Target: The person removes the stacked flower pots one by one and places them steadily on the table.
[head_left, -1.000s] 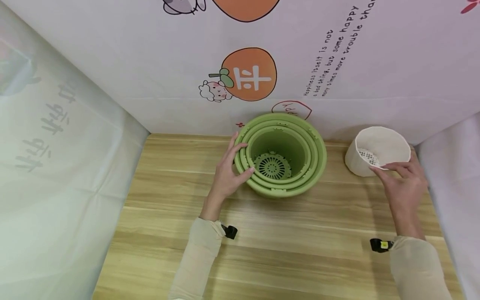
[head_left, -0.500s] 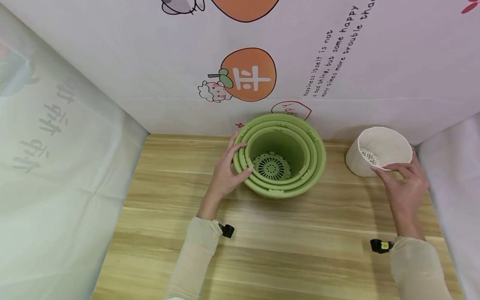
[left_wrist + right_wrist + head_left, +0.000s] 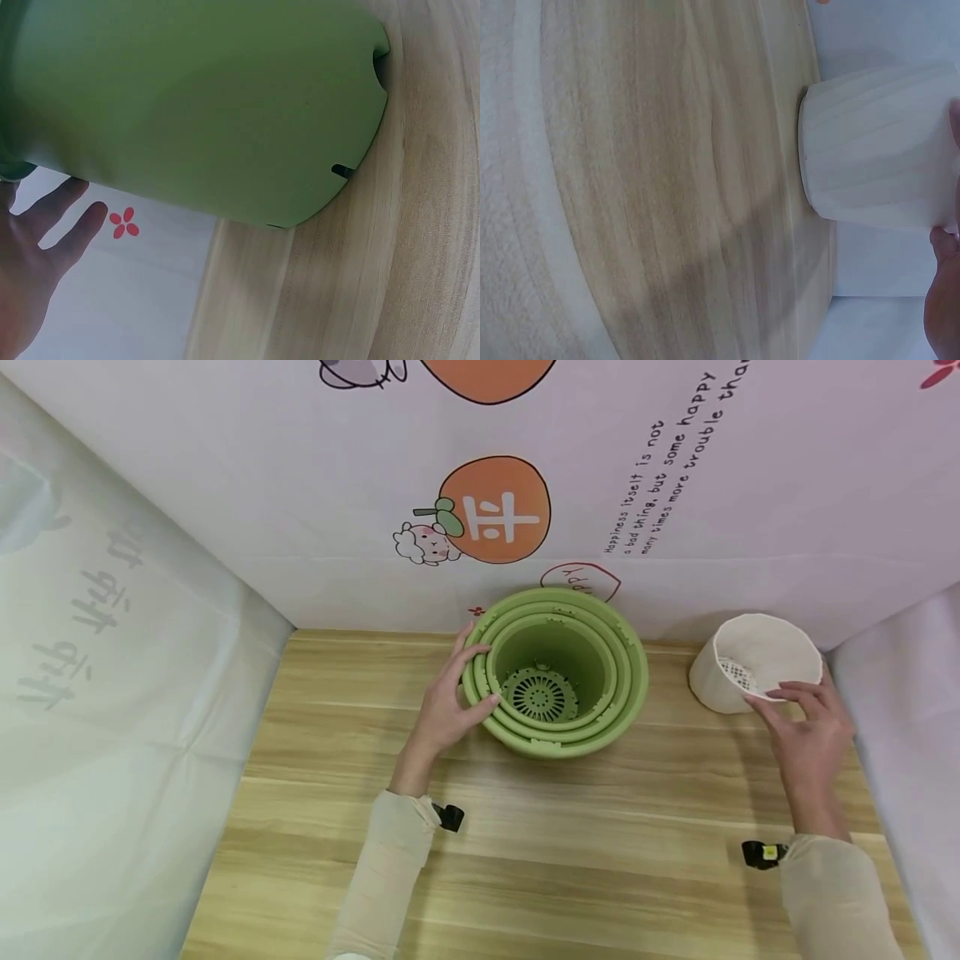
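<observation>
Nested green plastic flowerpots (image 3: 637, 672) stand on the wooden table near the back wall. Three rims show in the head view, with a slotted floor inside the innermost pot. At their left side my left hand (image 3: 444, 708) grips the rims, thumb and index finger over the inner ones. The left wrist view shows the outer green wall (image 3: 195, 97) and a notched base edge. Further right, a white flowerpot (image 3: 716, 681) with a perforated bottom stands by the wall. My right hand (image 3: 812, 735) pinches its front right rim; the right wrist view shows its ribbed side (image 3: 877, 150).
A printed cloth wall (image 3: 337, 485) rises right behind the pots. Cloth also closes off the left side (image 3: 135, 735) and the right side (image 3: 911, 718). The wooden table (image 3: 600, 860) stretches toward me, between both forearms.
The green flowerpots and my left hand have shifted very slightly to the left. My right hand and the white flowerpot stay nearly in place.
</observation>
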`<state>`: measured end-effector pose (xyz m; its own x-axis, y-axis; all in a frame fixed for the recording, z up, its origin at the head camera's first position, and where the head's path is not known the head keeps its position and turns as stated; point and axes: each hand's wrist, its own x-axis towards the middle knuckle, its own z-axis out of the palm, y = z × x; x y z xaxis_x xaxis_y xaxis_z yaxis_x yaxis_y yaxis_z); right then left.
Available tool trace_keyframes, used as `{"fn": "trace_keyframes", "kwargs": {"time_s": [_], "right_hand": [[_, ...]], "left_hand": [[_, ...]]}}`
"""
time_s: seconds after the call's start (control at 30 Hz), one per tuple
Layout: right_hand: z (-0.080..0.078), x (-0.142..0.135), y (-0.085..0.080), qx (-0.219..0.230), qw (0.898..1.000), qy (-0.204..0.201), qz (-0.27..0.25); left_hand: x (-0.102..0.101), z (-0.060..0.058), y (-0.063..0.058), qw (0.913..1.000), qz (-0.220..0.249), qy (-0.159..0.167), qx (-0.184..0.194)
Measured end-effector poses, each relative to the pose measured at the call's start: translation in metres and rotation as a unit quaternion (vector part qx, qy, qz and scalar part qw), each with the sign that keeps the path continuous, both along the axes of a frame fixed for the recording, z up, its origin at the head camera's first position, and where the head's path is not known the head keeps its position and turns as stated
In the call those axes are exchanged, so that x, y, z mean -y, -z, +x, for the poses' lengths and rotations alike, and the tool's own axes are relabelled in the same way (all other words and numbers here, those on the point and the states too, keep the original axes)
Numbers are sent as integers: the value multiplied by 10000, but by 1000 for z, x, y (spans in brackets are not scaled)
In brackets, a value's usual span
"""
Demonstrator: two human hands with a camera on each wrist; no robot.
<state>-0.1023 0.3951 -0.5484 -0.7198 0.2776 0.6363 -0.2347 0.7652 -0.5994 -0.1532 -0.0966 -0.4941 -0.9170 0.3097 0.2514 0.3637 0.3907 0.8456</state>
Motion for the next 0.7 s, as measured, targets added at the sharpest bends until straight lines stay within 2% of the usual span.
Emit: {"fn": "trace_keyframes", "kwargs": {"time_s": [0.23,0.5,0.7], "right_hand": [[-2,-2,3,125,9986,190,-479],[-5,0,6,-112,9995,96,-265],[-4,-1,9,-38,9999,91,65]], "left_hand": [[2,-2,0,10000,11,66,2],[1,-2,0,9999,75,71,-67],[1,-2,1,9999,47,54,-89]]}}
